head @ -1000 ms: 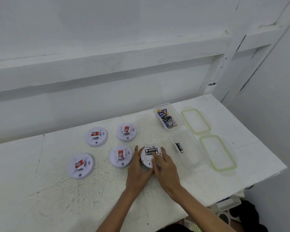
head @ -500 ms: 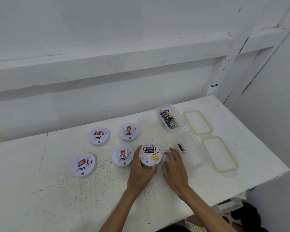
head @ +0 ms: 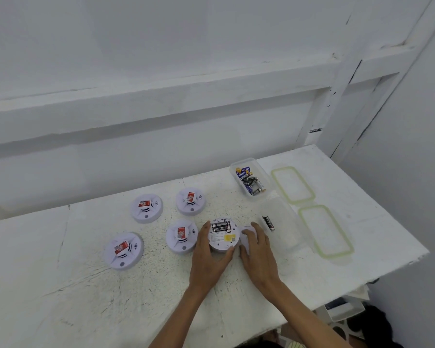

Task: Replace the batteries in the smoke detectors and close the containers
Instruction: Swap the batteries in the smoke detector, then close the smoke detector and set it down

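A white smoke detector (head: 222, 236) lies upside down near the table's middle, its battery bay open with dark batteries in it. My left hand (head: 208, 256) grips it from the left, thumb at its near edge. Just right of it lies a white detector cover (head: 246, 237), and my right hand (head: 258, 251) holds it with fingers curled over the top and thumb at its near side. Two clear containers stand to the right: the far container (head: 236, 164) holds several batteries (head: 249, 180), the near container (head: 286, 234) holds one black battery (head: 268, 223).
Several more smoke detectors sit face up to the left (head: 146, 208) (head: 190, 200) (head: 181, 236) (head: 123, 249). Two green-rimmed lids (head: 292, 184) (head: 325, 231) lie right of the containers. The table's right edge (head: 412, 257) is close; a wall runs behind.
My right hand left the detector's battery bay and moved right onto the white cover beside it. My left hand kept its hold on the detector.
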Motion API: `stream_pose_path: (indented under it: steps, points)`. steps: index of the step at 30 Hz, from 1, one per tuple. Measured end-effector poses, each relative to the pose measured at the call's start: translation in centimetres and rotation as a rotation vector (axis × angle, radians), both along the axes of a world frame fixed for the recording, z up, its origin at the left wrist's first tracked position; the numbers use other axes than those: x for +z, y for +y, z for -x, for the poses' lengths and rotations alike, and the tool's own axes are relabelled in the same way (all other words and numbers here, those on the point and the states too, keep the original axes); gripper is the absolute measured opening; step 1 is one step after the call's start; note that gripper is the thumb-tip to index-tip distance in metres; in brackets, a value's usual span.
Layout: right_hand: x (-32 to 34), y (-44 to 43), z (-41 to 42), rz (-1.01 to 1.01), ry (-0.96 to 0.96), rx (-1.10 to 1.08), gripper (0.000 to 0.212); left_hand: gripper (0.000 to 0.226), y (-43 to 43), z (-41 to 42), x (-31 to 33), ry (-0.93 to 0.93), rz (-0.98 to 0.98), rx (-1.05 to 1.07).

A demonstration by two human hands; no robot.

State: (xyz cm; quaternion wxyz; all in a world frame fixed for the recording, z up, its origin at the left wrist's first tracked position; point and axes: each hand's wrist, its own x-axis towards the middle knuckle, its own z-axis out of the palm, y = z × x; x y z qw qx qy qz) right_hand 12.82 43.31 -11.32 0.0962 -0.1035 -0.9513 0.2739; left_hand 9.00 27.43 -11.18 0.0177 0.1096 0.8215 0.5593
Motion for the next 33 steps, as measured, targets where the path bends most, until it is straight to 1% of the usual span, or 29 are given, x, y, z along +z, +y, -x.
stream_pose_path:
  steps: [2,5,7,14,20,22,25,29,33]
  points:
    - [0.1,0.0,0.1,0.01,-0.009,0.012,0.039,0.093,0.0,-0.1,0.0,0.006,-0.005,0.006]
    - [0.8,-0.2,0.2,0.112,0.008,-0.046,0.042,0.092,0.0,0.0,-0.2,0.025,0.011,0.003]
    - [1.1,-0.3,0.3,0.145,0.041,-0.084,0.041,0.092,0.0,0.2,-0.5,0.04,0.025,0.0]
    - [1.8,-0.2,0.1,0.157,0.076,-0.097,0.041,0.09,-0.1,0.2,-0.8,0.047,0.025,-0.01]
    - [3.8,-1.1,0.1,0.371,0.15,-0.156,0.046,0.089,0.1,0.1,-0.4,0.045,0.017,0.009]
    - [4.2,-1.5,0.3,0.41,0.164,-0.143,0.049,0.084,0.1,0.0,-0.2,0.052,0.02,0.018]
    - [4.6,-1.8,0.7,0.411,0.166,-0.089,0.056,0.069,-0.2,-0.1,-0.5,0.08,0.031,-0.007]
    - [4.8,-2.3,1.5,0.308,0.105,0.011,0.065,0.066,-0.3,0.0,-0.8,0.108,0.059,-0.011]
    - [4.8,-2.5,2.0,0.195,0.07,0.061,0.071,0.063,-0.2,0.0,-0.4,0.121,0.038,-0.016]
